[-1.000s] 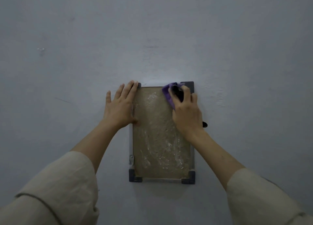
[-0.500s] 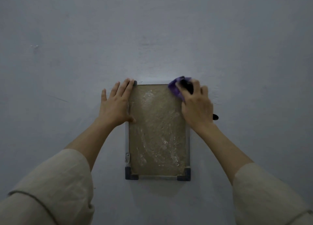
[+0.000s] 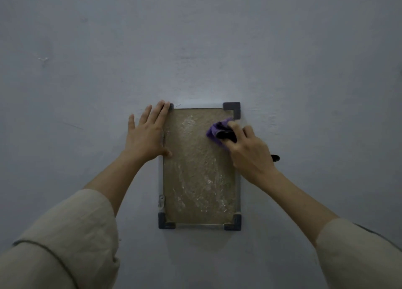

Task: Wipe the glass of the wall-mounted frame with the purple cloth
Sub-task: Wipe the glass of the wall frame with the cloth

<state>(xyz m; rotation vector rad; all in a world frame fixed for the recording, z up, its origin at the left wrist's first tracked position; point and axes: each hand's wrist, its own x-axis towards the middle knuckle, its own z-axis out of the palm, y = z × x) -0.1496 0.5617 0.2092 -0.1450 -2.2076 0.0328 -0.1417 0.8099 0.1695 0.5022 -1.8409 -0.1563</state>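
Note:
A tall rectangular frame (image 3: 231,108) with dark grey corner caps hangs on the wall. Its brownish glass (image 3: 195,180) is covered in whitish smears. My left hand (image 3: 146,134) lies flat and open against the frame's upper left edge, fingers reaching the top left corner. My right hand (image 3: 250,151) presses a bunched purple cloth (image 3: 215,130) against the upper right part of the glass, just below the top right corner cap. A black object (image 3: 275,158) sticks out from under my right hand; I cannot tell what it is.
The frame hangs on a plain grey-blue wall (image 3: 195,38) with a few scuff marks. A small metal clip (image 3: 161,199) sits on the frame's lower left edge. Both my forearms in wide beige sleeves fill the lower corners of the view.
My right hand with the cloth has moved down from the frame's top right corner onto the glass, uncovering the corner cap. My left hand has stayed in place.

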